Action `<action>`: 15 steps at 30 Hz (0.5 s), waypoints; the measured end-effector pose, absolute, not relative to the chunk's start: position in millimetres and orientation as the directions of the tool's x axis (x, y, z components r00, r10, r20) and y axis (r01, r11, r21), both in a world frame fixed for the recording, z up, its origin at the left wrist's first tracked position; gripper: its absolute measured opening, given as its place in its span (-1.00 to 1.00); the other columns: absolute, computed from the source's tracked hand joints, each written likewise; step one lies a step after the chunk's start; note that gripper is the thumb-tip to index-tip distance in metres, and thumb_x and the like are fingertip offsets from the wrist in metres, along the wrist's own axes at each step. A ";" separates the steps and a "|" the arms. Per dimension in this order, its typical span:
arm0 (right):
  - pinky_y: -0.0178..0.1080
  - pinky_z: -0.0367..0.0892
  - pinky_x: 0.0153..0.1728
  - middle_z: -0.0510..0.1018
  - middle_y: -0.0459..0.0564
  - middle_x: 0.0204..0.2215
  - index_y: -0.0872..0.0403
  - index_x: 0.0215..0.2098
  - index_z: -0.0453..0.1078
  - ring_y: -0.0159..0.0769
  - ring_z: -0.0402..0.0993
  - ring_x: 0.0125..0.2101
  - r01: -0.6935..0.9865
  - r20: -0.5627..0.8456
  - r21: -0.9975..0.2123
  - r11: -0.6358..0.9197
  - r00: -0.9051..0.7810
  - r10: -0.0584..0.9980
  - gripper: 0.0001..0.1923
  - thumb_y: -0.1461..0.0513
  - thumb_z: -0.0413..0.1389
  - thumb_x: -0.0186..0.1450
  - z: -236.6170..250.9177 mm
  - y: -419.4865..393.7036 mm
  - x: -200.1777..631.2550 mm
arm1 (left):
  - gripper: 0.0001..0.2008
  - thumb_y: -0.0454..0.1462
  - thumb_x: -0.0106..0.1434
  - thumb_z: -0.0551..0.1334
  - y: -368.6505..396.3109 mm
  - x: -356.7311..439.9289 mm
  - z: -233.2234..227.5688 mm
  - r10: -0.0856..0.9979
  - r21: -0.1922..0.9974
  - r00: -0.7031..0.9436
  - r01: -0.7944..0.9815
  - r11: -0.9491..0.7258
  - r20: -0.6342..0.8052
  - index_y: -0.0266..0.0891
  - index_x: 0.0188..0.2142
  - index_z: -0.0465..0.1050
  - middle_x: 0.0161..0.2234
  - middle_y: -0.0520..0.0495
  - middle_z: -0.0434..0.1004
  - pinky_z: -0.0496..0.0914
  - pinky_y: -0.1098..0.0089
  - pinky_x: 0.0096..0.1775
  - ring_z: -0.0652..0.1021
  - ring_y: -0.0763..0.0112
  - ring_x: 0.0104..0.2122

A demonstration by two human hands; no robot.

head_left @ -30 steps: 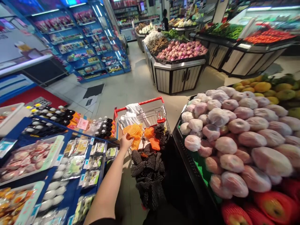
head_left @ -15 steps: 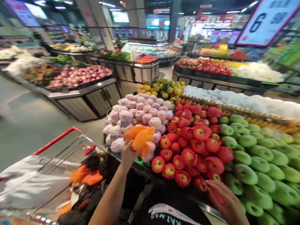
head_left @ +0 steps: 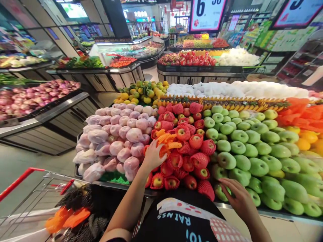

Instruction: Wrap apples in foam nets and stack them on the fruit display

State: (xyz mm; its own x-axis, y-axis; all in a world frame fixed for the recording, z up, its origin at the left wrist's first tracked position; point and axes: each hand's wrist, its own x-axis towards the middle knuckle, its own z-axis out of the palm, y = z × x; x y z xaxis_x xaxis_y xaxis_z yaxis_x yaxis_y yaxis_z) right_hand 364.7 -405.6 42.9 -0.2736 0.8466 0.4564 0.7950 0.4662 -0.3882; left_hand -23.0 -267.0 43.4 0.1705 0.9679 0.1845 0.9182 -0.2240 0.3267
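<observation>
Carried over from the cart half a second ago, now held above the red apples (head_left: 186, 151) at centre: a bunch of orange foam nets (head_left: 166, 143), pinched between thumb and fingers of the left hand (head_left: 152, 156). Means the nets have reached the fruit display rather than staying in the cart. Right hand (head_left: 238, 198) at 5 o'clock, fingers loosely spread, resting on the display's front edge against the green apples (head_left: 252, 151). Wrapped pale fruit (head_left: 116, 141) at 9 o'clock of the nets. Shopping cart (head_left: 20, 178) at 8 o'clock, holding more orange and black nets. Nothing blocking the left hand.
</observation>
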 end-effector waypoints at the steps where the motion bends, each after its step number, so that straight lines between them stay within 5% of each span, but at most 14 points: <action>1: -0.14 0.60 -0.20 0.70 0.03 -0.19 -0.01 -0.03 0.52 -0.16 0.67 -0.22 0.786 0.449 -0.407 0.465 -0.271 0.851 -0.79 0.20 0.09 0.43 41.4 -399.0 363.2 | -0.60 -0.15 0.25 0.30 -269.1 -28.6 43.4 0.959 0.360 0.162 0.902 -0.241 0.234 -0.16 0.07 0.52 0.24 -0.26 0.38 0.31 -0.08 0.25 0.34 -0.11 0.28; 7: -0.07 0.58 -0.13 0.70 0.02 -0.15 -0.05 -0.07 0.56 -0.14 0.65 -0.18 0.701 0.398 -0.496 0.512 -0.341 0.852 -0.80 0.21 0.10 0.43 49.6 -357.7 332.5 | -0.79 -0.24 0.27 0.26 -280.5 -47.8 38.1 0.917 0.491 -0.013 0.847 -0.201 0.398 -0.19 -0.13 0.59 0.00 -0.24 0.58 0.37 -0.07 0.20 0.50 -0.01 0.12; 15: -0.07 0.52 -0.09 0.69 0.02 -0.10 -0.04 -0.02 0.53 -0.15 0.62 -0.14 0.652 0.430 -0.444 0.615 -0.447 0.784 -0.79 0.23 0.09 0.44 65.8 -331.8 312.1 | -0.76 -0.26 0.35 0.20 -287.1 -53.6 37.8 0.867 0.623 -0.237 0.775 -0.103 0.438 -0.25 -0.02 0.49 -0.06 -0.22 0.60 0.46 0.10 0.09 0.59 0.14 -0.01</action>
